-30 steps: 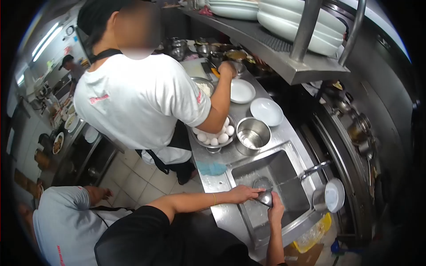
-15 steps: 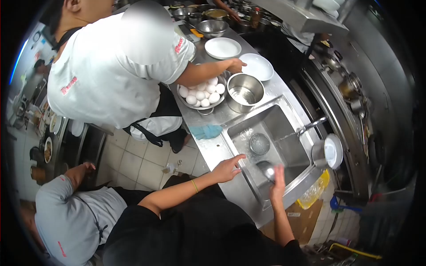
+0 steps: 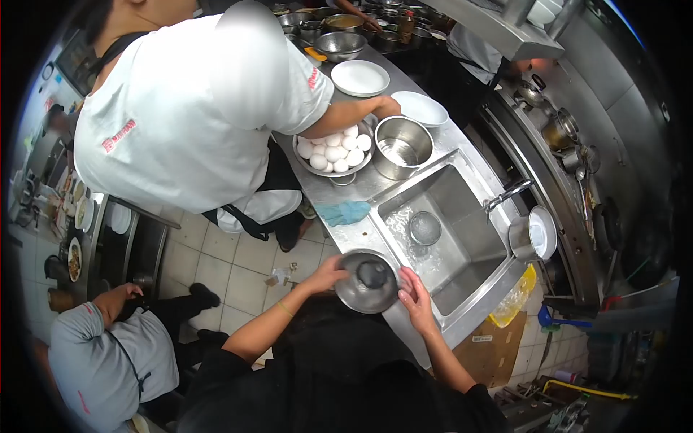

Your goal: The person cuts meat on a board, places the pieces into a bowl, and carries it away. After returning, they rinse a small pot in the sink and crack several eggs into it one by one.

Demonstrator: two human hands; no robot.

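A round, shiny metal bowl (image 3: 367, 297) is held in front of my body, beside the sink's near left edge. My left hand (image 3: 328, 276) is closed on its left rim. On the opposite side, my right hand (image 3: 419, 297) has its fingers stretched out along the rim, seemingly touching it. The metal sink (image 3: 473, 238) lies just beyond; in its bottom sits a small round drain strainer (image 3: 424, 228) with water around it. No stream shows under the faucet (image 3: 511, 193).
A blue cloth (image 3: 343, 213) lies left of the sink. Behind it stand a colander of eggs (image 3: 336, 153), a metal pot (image 3: 403, 148) and white plates (image 3: 361, 77). A co-worker (image 3: 173, 123) reaches over the eggs. Another pot (image 3: 530, 234) sits at the sink's right edge.
The metal bowl has moved from over the sink leftward to my front. My left hand has taken hold of its rim. The faucet's water stream is no longer visible.
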